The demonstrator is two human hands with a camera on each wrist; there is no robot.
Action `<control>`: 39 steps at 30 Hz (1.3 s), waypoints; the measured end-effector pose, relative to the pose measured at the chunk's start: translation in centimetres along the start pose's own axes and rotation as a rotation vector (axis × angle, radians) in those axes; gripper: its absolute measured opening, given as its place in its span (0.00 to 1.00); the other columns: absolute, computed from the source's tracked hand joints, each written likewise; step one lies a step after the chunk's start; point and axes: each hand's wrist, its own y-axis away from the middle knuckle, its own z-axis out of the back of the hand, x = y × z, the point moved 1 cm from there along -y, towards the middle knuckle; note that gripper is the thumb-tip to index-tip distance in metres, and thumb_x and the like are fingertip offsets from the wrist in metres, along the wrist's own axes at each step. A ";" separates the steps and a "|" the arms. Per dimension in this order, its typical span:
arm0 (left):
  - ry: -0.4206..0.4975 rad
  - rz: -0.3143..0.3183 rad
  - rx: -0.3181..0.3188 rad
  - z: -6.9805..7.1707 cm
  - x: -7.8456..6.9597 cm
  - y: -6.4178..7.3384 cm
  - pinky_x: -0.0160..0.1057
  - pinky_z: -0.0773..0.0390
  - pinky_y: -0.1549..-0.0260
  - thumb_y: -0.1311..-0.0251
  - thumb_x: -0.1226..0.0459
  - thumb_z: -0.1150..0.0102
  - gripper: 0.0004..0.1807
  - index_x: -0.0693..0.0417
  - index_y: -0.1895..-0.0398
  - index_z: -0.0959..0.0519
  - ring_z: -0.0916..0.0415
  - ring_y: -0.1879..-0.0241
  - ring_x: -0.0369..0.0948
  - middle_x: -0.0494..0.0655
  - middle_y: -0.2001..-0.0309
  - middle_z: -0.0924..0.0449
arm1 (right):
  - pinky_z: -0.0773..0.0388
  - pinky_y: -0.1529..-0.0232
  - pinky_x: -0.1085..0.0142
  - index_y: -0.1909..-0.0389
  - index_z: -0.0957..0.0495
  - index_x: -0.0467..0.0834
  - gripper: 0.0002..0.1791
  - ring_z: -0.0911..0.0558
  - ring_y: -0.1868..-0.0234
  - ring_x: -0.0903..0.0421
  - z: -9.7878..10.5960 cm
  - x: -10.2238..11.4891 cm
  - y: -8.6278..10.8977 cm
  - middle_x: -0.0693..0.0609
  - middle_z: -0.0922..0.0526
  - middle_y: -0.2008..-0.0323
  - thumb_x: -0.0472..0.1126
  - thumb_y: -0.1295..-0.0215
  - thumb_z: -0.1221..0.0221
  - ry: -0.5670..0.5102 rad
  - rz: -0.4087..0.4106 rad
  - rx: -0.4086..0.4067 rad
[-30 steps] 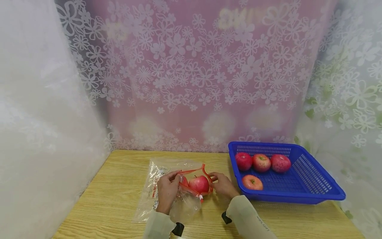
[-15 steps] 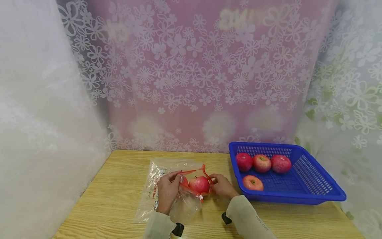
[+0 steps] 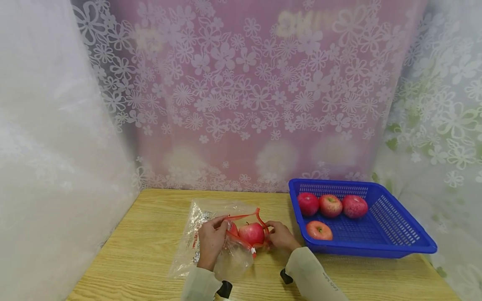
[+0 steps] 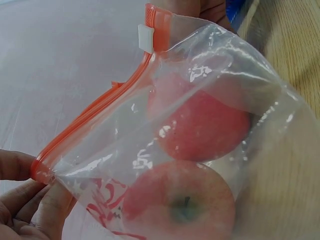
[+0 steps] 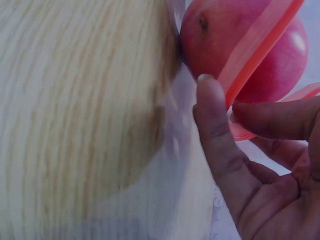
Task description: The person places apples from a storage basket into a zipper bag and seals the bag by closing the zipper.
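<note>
On the table [image 3: 132, 251], a clear plastic bag [image 3: 234, 262] with its orange mouth [image 4: 95, 110] spread apart holds two apples [image 4: 202, 122]. The left hand [image 3: 212, 240] pinches one end of the mouth, the right hand [image 3: 281, 236] the opposite side. Rightward, a blue basket [image 3: 367, 249] holds four more apples [image 3: 330, 205], three in a row.

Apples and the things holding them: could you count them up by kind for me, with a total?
Apples: 6 (4 in the blue basket, 2 visible in the clear plastic bag)
Basket: 1
Bag: 1
Total: 8
</note>
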 end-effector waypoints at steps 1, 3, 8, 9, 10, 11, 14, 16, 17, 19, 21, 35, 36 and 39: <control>-0.002 -0.004 -0.001 0.0 0.0 0.0 0.38 0.18 0.73 0.40 0.67 0.41 0.10 0.60 0.60 0.14 0.17 0.63 0.46 0.55 0.62 0.14 | 0.18 0.78 0.60 0.51 0.26 0.32 0.16 0.21 0.83 0.54 0.0 0.0 0.0 0.43 0.24 0.78 0.21 0.40 0.48 -0.006 0.001 0.001; -0.006 -0.010 -0.004 0.1 -0.1 0.0 0.37 0.18 0.74 0.40 0.67 0.42 0.10 0.60 0.60 0.14 0.16 0.63 0.46 0.55 0.62 0.14 | 0.18 0.78 0.60 0.52 0.26 0.32 0.16 0.21 0.84 0.53 0.0 -0.2 -0.1 0.43 0.23 0.79 0.20 0.41 0.48 -0.014 0.016 0.006; -0.014 -0.032 -0.009 0.1 -0.1 0.0 0.34 0.19 0.76 0.41 0.68 0.42 0.10 0.61 0.60 0.13 0.17 0.63 0.46 0.55 0.62 0.14 | 0.19 0.80 0.60 0.55 0.26 0.31 0.13 0.20 0.85 0.52 0.1 -0.5 -0.1 0.43 0.23 0.80 0.20 0.41 0.48 -0.028 0.057 0.026; -0.014 -0.033 -0.010 0.1 -0.1 0.0 0.34 0.20 0.76 0.41 0.69 0.42 0.10 0.61 0.60 0.14 0.17 0.63 0.46 0.55 0.62 0.14 | 0.19 0.80 0.60 0.55 0.26 0.31 0.13 0.20 0.85 0.52 0.1 -0.5 -0.1 0.44 0.23 0.80 0.20 0.40 0.48 -0.031 0.061 0.029; -0.012 -0.034 -0.010 0.2 -0.1 0.0 0.34 0.20 0.76 0.41 0.69 0.42 0.10 0.61 0.60 0.14 0.17 0.63 0.46 0.55 0.62 0.14 | 0.19 0.80 0.60 0.55 0.26 0.31 0.13 0.20 0.85 0.52 0.1 -0.6 -0.1 0.44 0.24 0.80 0.20 0.40 0.48 -0.033 0.067 0.032; -0.012 -0.034 -0.011 0.2 -0.1 0.0 0.35 0.20 0.75 0.41 0.69 0.42 0.10 0.61 0.60 0.14 0.17 0.63 0.46 0.55 0.62 0.14 | 0.19 0.80 0.60 0.55 0.26 0.31 0.13 0.20 0.85 0.52 0.1 -0.6 -0.1 0.44 0.24 0.80 0.21 0.40 0.48 -0.036 0.069 0.032; -0.013 -0.034 -0.013 0.2 -0.1 0.0 0.36 0.19 0.73 0.41 0.69 0.42 0.10 0.62 0.60 0.14 0.17 0.62 0.46 0.55 0.62 0.14 | 0.19 0.80 0.59 0.55 0.26 0.31 0.12 0.20 0.85 0.52 0.0 -0.7 -0.1 0.44 0.24 0.80 0.21 0.39 0.49 -0.053 0.068 0.027; -0.007 -0.033 -0.014 0.3 -0.1 0.0 0.36 0.20 0.73 0.41 0.69 0.42 0.10 0.62 0.60 0.14 0.17 0.63 0.46 0.55 0.62 0.14 | 0.19 0.81 0.59 0.55 0.26 0.31 0.12 0.20 0.85 0.53 0.0 -0.6 -0.1 0.45 0.25 0.80 0.21 0.38 0.49 -0.064 0.062 0.016; -0.006 -0.031 -0.014 0.4 -0.1 -0.1 0.35 0.20 0.75 0.41 0.69 0.42 0.10 0.62 0.60 0.14 0.17 0.64 0.46 0.55 0.62 0.14 | 0.19 0.81 0.59 0.55 0.25 0.31 0.12 0.21 0.86 0.53 0.0 -0.6 -0.2 0.45 0.25 0.80 0.21 0.38 0.49 -0.066 0.060 0.009; -0.003 -0.031 -0.016 0.5 -0.2 -0.1 0.33 0.22 0.76 0.41 0.69 0.42 0.10 0.62 0.60 0.14 0.18 0.65 0.44 0.54 0.63 0.14 | 0.19 0.81 0.60 0.55 0.25 0.32 0.12 0.21 0.86 0.54 0.1 -0.5 -0.2 0.45 0.24 0.81 0.22 0.37 0.48 -0.059 0.067 -0.002; 0.011 -0.023 -0.018 0.6 -0.2 -0.2 0.31 0.24 0.78 0.42 0.69 0.42 0.10 0.61 0.60 0.14 0.18 0.66 0.43 0.54 0.63 0.14 | 0.19 0.81 0.60 0.55 0.24 0.32 0.12 0.22 0.86 0.54 0.2 -0.4 -0.2 0.46 0.24 0.82 0.22 0.37 0.48 -0.049 0.080 -0.015; 0.033 0.008 -0.031 1.8 -0.6 -0.5 0.41 0.18 0.66 0.39 0.66 0.40 0.10 0.61 0.59 0.14 0.18 0.61 0.47 0.55 0.62 0.15 | 0.21 0.83 0.58 0.55 0.23 0.29 0.11 0.25 0.89 0.55 1.0 1.9 0.1 0.45 0.25 0.84 0.24 0.36 0.49 -0.064 0.156 -0.064; 0.041 0.007 -0.029 1.9 -0.7 -0.5 0.42 0.18 0.66 0.39 0.66 0.41 0.10 0.61 0.59 0.14 0.18 0.61 0.47 0.55 0.61 0.15 | 0.21 0.84 0.59 0.55 0.23 0.29 0.11 0.26 0.89 0.56 1.0 2.1 0.1 0.45 0.25 0.84 0.24 0.36 0.50 -0.069 0.155 -0.067; 0.068 0.011 -0.025 2.2 -0.9 -0.6 0.40 0.17 0.66 0.38 0.66 0.41 0.11 0.62 0.58 0.14 0.18 0.62 0.47 0.55 0.62 0.15 | 0.22 0.84 0.61 0.54 0.23 0.29 0.12 0.27 0.89 0.58 1.2 2.7 0.0 0.47 0.26 0.84 0.25 0.35 0.50 -0.087 0.148 -0.073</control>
